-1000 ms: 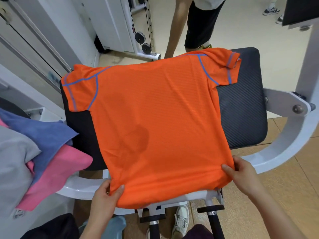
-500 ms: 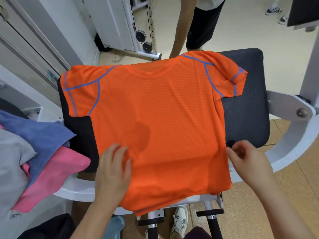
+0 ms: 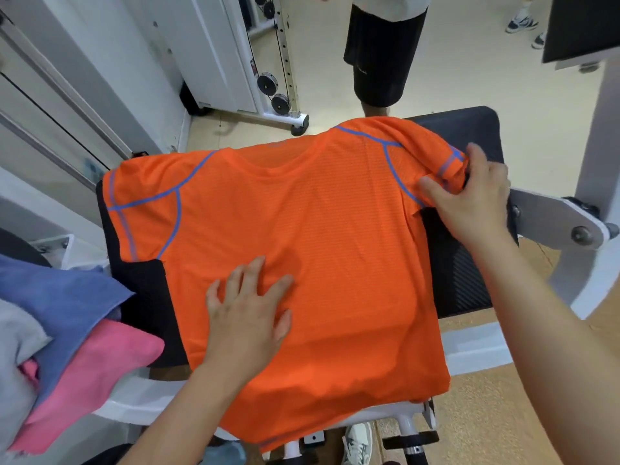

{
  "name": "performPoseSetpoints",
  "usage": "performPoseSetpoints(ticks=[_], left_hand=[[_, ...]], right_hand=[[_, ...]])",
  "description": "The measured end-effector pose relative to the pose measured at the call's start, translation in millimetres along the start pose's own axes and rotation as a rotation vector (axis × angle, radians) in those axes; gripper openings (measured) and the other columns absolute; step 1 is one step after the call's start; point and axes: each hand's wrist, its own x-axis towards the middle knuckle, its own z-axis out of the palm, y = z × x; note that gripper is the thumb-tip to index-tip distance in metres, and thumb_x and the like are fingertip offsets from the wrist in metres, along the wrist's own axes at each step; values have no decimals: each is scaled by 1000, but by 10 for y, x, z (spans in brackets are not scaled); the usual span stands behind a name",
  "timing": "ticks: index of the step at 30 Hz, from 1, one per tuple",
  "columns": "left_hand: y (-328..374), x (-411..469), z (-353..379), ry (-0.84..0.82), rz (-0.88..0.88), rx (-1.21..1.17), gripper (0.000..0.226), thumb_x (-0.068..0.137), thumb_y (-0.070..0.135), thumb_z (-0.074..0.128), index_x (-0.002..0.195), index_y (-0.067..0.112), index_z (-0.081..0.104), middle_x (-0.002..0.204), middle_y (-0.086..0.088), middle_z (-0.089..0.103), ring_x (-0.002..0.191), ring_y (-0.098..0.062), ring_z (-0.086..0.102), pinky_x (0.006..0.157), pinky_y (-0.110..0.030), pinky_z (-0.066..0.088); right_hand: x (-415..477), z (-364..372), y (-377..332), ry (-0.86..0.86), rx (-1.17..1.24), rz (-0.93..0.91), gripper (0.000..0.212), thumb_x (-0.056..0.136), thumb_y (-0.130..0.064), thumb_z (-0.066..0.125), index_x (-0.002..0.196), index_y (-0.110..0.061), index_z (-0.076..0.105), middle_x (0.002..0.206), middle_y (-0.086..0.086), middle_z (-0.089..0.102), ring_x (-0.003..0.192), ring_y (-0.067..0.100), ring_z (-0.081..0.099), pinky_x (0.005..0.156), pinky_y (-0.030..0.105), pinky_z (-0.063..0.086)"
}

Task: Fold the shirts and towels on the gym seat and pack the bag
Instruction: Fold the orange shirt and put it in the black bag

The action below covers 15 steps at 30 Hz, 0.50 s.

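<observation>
The left hand (image 3: pixel 248 317) lies flat on the lower middle of the orange shirt (image 3: pixel 318 246). Its fingers are straight and spread, pressing the cloth down and gripping nothing. The right hand (image 3: pixel 473 196) is at the far right corner, where its thumb and curled fingers pinch the shirt's right sleeve (image 3: pixel 449 162) at the blue-striped cuff.

The shirt is spread wide over the black gym seat (image 3: pixel 463 263). Its collar points away from the person, its hem hangs over the near edge, and its left sleeve (image 3: pixel 134 203) lies flat at the seat's far left corner.

This looks like the start of folding the first shirt: one hand anchors the body while the other takes a sleeve. The next move would probably be to carry that sleeve inward across the back. That calls for a steady left palm, so the cloth does not slide off the slick pad, and a straight crease along the shoulder seam.

A blue towel (image 3: pixel 60 297), a pink towel (image 3: pixel 94 357) and a grey cloth (image 3: pixel 16 347) are heaped, unfolded, just left of the seat. Another person (image 3: pixel 382 62) stands beyond it. No bag can be made out.
</observation>
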Motion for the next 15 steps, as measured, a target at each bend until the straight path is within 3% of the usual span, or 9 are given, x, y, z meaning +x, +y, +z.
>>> performPoseSetpoints(ticks=[2, 4, 6, 9, 11, 15], left_hand=[[53, 198, -136, 85, 42, -93, 38, 79, 42, 55, 113, 27, 62, 124, -10, 54, 112, -33, 53, 88, -50, 46], [155, 520, -280, 157, 135, -225, 37, 81, 35, 49, 112, 20, 63, 121, -13, 56, 108, -35, 56, 84, -48, 51], [288, 948, -391, 234, 225, -320, 38, 83, 31, 48, 114, 15, 64, 123, -15, 56, 109, -36, 56, 89, -47, 51], [495, 1687, -553, 302, 282, -380, 40, 88, 27, 47, 120, 10, 63, 128, -17, 56, 113, -35, 55, 99, -41, 43], [620, 2134, -684, 209, 263, -460, 43, 93, 32, 45, 128, 12, 59, 133, -13, 55, 121, -30, 52, 104, -36, 37], [748, 2722, -807, -172, 153, -519, 43, 97, 43, 49, 136, 25, 52, 127, 1, 61, 120, -17, 54, 103, -32, 40]], right_hand=[[166, -15, -47, 13, 60, 14, 51, 74, -50, 64, 117, -23, 61, 107, 12, 61, 108, 30, 54, 89, 38, 43], [254, -46, -79, 22, 190, 38, 28, 74, -44, 61, 86, -19, 66, 79, 3, 63, 82, 24, 62, 72, 38, 49], [324, -77, -90, 7, 341, 85, 24, 78, -34, 61, 76, -10, 65, 67, -1, 57, 67, 16, 55, 64, 37, 48], [424, -137, -90, -6, 432, 96, 24, 89, -24, 55, 66, -18, 57, 62, -6, 48, 58, 6, 44, 56, 24, 37], [505, -150, -85, 9, 448, 70, 26, 94, -23, 50, 68, -22, 55, 62, -8, 48, 56, 3, 43, 54, 23, 35], [682, -82, -64, 84, 356, 42, 35, 97, -26, 47, 63, -20, 44, 60, -6, 43, 58, 11, 41, 55, 30, 31]])
